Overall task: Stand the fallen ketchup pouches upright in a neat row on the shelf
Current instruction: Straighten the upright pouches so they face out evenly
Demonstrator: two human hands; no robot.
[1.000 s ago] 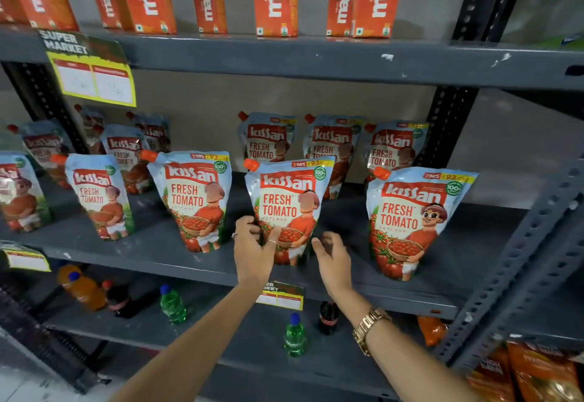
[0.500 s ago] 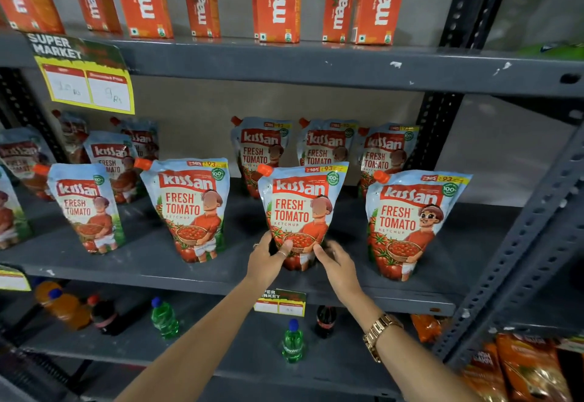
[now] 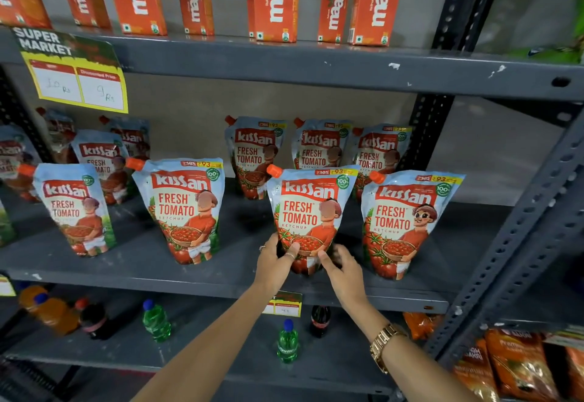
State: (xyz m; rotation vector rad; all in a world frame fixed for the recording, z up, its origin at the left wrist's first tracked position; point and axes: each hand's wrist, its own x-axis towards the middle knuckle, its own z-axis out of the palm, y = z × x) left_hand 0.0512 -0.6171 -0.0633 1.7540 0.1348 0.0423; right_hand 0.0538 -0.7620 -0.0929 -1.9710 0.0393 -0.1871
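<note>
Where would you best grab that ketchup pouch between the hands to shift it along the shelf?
Probably low on the ketchup pouch, from the front, one palm on each side. It stands upright and bulges widest at the base, tapering to a flat top; the left hand already touches there.

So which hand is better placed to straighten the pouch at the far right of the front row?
Probably the right hand. It lies between the held pouch and the far-right pouch, with blurred fingers that seem loose. The left hand grips the held pouch's other side, farther away.
</note>
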